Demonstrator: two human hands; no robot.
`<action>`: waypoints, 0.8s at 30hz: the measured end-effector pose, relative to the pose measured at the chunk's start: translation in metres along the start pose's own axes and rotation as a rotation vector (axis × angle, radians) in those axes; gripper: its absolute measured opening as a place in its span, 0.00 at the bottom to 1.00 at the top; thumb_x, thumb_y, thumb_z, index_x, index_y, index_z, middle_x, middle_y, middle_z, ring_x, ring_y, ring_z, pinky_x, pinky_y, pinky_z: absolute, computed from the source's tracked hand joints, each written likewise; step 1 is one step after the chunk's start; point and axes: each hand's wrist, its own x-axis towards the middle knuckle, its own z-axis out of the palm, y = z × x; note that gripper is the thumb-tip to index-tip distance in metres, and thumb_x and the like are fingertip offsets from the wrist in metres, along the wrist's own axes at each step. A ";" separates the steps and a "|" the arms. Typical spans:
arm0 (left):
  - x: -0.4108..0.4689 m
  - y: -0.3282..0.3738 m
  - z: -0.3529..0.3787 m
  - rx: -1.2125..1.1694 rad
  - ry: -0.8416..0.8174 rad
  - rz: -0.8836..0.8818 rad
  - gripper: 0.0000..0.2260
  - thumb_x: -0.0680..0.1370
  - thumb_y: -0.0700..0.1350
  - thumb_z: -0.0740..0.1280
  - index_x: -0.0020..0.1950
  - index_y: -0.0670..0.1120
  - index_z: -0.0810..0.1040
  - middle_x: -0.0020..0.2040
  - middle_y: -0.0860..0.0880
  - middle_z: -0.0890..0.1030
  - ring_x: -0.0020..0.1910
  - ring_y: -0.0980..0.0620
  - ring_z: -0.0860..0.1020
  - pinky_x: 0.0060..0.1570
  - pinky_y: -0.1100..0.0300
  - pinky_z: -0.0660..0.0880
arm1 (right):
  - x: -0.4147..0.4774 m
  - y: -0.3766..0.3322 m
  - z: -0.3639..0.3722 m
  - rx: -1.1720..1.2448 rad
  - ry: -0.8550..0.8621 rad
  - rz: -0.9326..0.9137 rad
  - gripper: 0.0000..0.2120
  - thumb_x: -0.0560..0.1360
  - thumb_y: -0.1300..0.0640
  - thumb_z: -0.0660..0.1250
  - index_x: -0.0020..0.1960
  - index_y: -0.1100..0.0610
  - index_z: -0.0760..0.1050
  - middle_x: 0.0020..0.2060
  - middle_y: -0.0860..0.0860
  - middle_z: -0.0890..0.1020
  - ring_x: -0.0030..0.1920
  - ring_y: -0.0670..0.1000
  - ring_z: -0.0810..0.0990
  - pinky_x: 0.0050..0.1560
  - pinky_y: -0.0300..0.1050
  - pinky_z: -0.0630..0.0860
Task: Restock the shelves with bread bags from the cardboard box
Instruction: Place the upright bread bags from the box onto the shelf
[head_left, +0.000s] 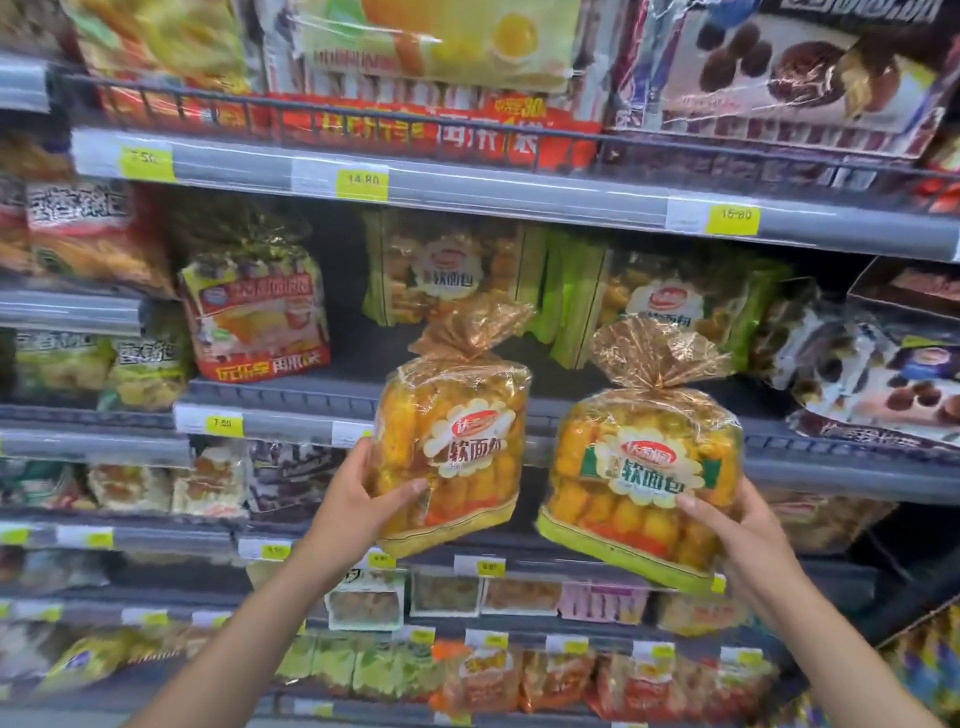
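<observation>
Middle shelf (291, 397), left end: a red-banded bag (254, 317) of pale rolls stands upright. Next over, the left hand (363, 499) grasps the orange bread bag (457, 441) at its lower left edge, thumb across the front and fingers behind (not visible). That bag is clear plastic packed with golden rolls and tied into a crinkled gold top. It is held upright in the air in front of the shelf lip, not resting on anything. Just beside it but apart is the green-striped bread bag (644, 478), with the same rolls and the same gold tie, slightly tilted and also in the air. The right hand (737, 535) grasps it at the lower right corner, thumb on the front. Two green-sided bags (447, 265) of the same brand sit further back on the shelf, behind the held pair. Far right on the shelf are chocolate cake packs (893, 379), lying tilted. Yellow price tags (362, 184) line the shelf rails.
</observation>
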 end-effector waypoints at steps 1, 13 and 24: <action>0.001 -0.004 0.001 0.003 0.009 0.014 0.19 0.75 0.44 0.76 0.62 0.57 0.75 0.54 0.59 0.85 0.52 0.61 0.84 0.44 0.64 0.82 | 0.005 0.007 0.000 0.023 -0.005 -0.009 0.48 0.46 0.32 0.84 0.64 0.42 0.77 0.58 0.49 0.85 0.59 0.57 0.83 0.58 0.64 0.80; 0.033 -0.149 0.012 -0.113 0.136 0.285 0.36 0.49 0.70 0.81 0.55 0.68 0.78 0.51 0.57 0.86 0.49 0.56 0.85 0.46 0.56 0.81 | 0.086 0.147 0.011 0.304 -0.052 -0.234 0.31 0.70 0.65 0.65 0.73 0.62 0.69 0.65 0.64 0.78 0.61 0.62 0.80 0.53 0.57 0.82; 0.051 -0.306 0.065 -0.360 0.237 0.642 0.20 0.63 0.48 0.77 0.54 0.58 0.81 0.48 0.55 0.88 0.46 0.56 0.86 0.41 0.64 0.82 | 0.126 0.233 0.025 0.182 0.009 -0.717 0.19 0.72 0.69 0.65 0.60 0.55 0.75 0.48 0.48 0.87 0.46 0.47 0.86 0.44 0.45 0.84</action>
